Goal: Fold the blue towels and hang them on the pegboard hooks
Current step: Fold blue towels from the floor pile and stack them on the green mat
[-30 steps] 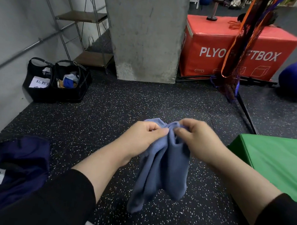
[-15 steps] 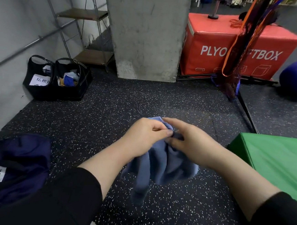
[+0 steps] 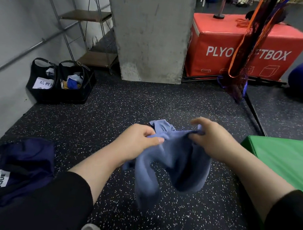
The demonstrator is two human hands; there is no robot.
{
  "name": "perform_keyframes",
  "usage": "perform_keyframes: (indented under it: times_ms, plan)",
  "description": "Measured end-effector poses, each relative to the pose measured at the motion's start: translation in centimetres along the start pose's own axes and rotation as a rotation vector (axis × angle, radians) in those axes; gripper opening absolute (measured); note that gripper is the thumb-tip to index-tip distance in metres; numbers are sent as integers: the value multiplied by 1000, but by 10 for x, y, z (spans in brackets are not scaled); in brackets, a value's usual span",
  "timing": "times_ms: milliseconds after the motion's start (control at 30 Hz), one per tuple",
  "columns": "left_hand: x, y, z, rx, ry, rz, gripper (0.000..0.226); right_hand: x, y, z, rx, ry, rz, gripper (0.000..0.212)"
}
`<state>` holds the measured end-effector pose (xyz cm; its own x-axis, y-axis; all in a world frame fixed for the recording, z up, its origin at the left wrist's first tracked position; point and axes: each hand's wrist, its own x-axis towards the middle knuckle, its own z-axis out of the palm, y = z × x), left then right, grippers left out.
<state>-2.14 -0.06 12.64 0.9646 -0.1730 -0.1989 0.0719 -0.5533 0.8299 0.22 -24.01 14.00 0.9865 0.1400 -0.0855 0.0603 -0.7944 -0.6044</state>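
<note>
the left hand [image 3: 135, 142] and the right hand [image 3: 212, 138] each pinched the upper edge of a blue towel [image 3: 172, 164] with curled fingers, holding it in the air above the speckled floor [image 3: 122, 108]. the cloth sagged between the hands and hung in two loose lobes, beside a green mat [image 3: 286, 161].

Red box [image 3: 244, 49] reads "PLYO…FTBOX"; navy bag [image 3: 14, 167] label "…VQUE"; black bag [image 3: 43, 81] sign "私教"

Both hands [image 3: 212, 140] pinch a seemingly bunched blue towel [image 3: 172, 159].
</note>
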Motion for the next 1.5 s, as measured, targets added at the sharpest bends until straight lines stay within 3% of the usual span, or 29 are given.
perform_keyframes:
  times_ms: [67,100,200,267,367,467,533,600,667,700,867,933,1067,1200,1267,1333,1433,1500]
  plan:
    - [-1,8,4,14,20,58,45,-5,-7,8,70,-121,-111,47]
    - [0,10,7,20,13,88,44,-6,-11,12,85,-149,-167,47]
    - [3,15,15,19,-3,123,39,-8,-20,26,46,-213,-235,24]
    - [4,17,16,-20,-18,118,29,-6,-19,32,51,-186,-206,5]
    - [4,13,9,-12,-59,97,12,-1,-15,27,103,-76,-115,9]
    - [5,-1,0,135,-71,65,26,4,-8,15,94,23,-21,9]
    - [5,-5,-4,104,8,62,27,5,-3,9,55,11,9,4]
    - [6,-5,-6,20,68,92,21,2,-3,8,-16,-71,-19,25]
    - [5,-1,-4,10,34,127,21,-2,-9,11,25,-164,-103,50]
    - [4,2,-1,28,7,145,22,-3,-11,13,56,-192,-138,53]
    - [2,18,10,29,-2,183,15,-3,-20,25,61,-178,-191,3]
    - [4,17,5,51,20,143,16,-1,-18,25,66,-118,-154,13]
    - [4,2,-15,152,59,8,31,4,-6,17,60,-18,-57,14]
    - [4,-8,-21,-231,111,-20,32,4,-1,14,118,-3,-35,5]
    - [6,-5,-18,-446,158,-40,25,4,-2,13,120,12,-24,30]
    - [8,0,-13,-552,227,-69,18,6,-2,13,117,79,-4,39]
    - [8,9,-3,-650,265,-143,14,10,0,14,221,152,46,18]
    - [10,13,4,-706,266,-192,14,9,1,17,338,143,99,29]
